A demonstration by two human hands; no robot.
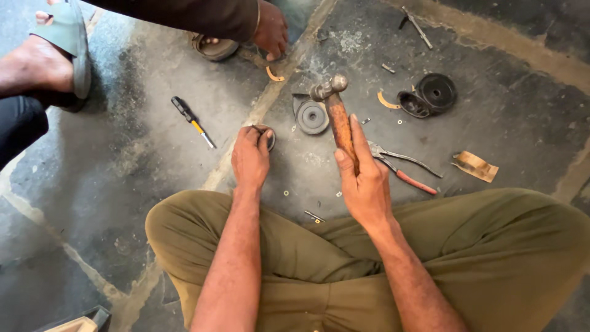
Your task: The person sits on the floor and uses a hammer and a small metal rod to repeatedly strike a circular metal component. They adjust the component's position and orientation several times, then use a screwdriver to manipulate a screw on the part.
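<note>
A: Right hand (364,184) is wrapped around the wooden handle of the hammer (337,114), choked up past mid-shaft, metal head raised off the floor and pointing away from the body. Thumb lies along the shaft, not locked round it. My read: loose enough to twist on impact.

B: And the left?

A: Left hand (251,155) is pinching a small round metal part (268,136) down against the concrete floor (123,160). Fingertips sit right on its rim. If the hammer lands there, fingers are the first thing in the way.

B: Part stable?

A: Hard to say, mostly hidden under the fingers. It looks thin and sits on bare concrete near a seam. A glancing blow could skid it sideways or flip it.

B: Anything close by?

A: Grey disc (311,117) just beyond the hammer head, pliers (402,166) with red grips just right of the right hand. Small washers and a bolt loose in front of the crossed legs. Any of it could bounce.

B: Other person?

A: Second person's hand (270,31) is working on the floor further out, near a curved orange strip (275,76). Their sandalled foot (55,58) is top left, well apart. A flying chip could reach that hand. Nobody's eye protection is visible from here.

B: Screwdriver?

A: Screwdriver (192,122) is off to the left, out of the swing.
</note>
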